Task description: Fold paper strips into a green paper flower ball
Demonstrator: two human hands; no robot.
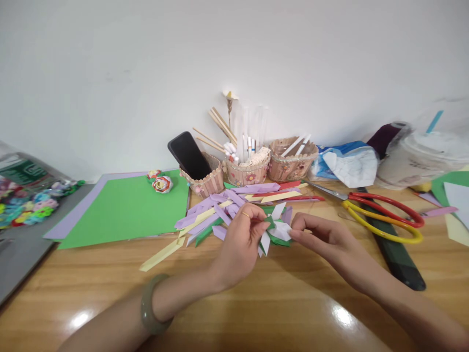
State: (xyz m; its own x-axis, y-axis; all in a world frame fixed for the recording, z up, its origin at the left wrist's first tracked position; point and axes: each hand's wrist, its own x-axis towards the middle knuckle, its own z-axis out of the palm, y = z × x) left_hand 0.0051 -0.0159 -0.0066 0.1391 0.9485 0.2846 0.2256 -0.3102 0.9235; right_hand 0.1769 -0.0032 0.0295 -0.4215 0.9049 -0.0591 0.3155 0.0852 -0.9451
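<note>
From far away, I see the left hand [242,244] and the right hand [326,237] each pinching the white and green folded paper [282,230]. It is left of the scissors [353,196], and a pile of paper strips [216,208] is left of them too.

A grey-green bangle [147,304] circles the left forearm [124,320], a thin gold-coloured ring [245,214] one of the left fingers [257,213].

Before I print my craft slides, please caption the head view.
Left hand and right hand hold white and green folded paper over a wooden table, near paper strips.
</note>
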